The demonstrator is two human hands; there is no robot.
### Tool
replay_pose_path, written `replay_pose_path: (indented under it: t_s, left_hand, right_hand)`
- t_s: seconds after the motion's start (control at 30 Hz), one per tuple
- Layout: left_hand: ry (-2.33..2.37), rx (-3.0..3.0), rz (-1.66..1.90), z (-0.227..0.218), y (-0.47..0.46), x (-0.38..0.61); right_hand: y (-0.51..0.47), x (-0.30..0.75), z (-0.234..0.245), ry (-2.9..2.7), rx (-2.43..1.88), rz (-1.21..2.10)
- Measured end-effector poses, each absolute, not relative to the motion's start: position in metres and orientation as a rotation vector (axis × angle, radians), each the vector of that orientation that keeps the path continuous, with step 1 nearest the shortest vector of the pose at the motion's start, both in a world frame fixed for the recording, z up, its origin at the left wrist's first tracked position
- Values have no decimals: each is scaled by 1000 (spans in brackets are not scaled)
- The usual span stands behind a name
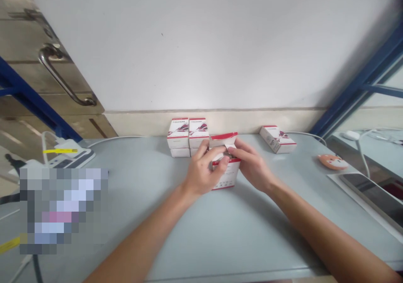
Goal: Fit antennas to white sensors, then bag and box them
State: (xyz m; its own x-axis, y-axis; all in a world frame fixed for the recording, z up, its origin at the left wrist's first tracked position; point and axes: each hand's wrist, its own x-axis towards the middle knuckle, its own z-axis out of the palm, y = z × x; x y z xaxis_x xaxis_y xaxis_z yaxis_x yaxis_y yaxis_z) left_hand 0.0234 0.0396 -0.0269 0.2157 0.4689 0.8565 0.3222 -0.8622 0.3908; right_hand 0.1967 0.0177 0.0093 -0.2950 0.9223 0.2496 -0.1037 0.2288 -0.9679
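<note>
Lying far left on the grey table [220, 232]: white power strip [67, 157]. Stacked boxes [188, 137] stand by the wall. Left hand [201, 173], fingers curled, clamps the red-and-white carton [227, 178] at table centre, flap raised. Right hand [253, 169] pinches its top edge, fingers together. Further right: single box [277, 139], orange toy [333, 162].

A pale grey table [220, 232] is set against the wall. A stack of red-and-white boxes [188, 134] is placed at its back, an open box [227, 181] just before it, a single box [277, 139] and an orange toy [333, 161] further right, and a power strip [67, 157] at the left.
</note>
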Motion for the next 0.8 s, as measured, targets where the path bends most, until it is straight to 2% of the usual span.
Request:
replay_pose_path:
  t_s: [0.2,0.4,0.6,0.8]
  left_hand:
    - [684,2372,1763,-35,43,24]
    - [576,2223,1914,-48,55,27]
    - [648,2187,1779,-44,53,23]
    - [760,2224,1755,-34,46,22]
  right_hand:
    - [17,200,6,-1482,-821,939]
    - [19,206,2,-1599,-693,861]
    - [18,201,5,-1602,-790,682]
    - [19,206,2,-1791,-695,487]
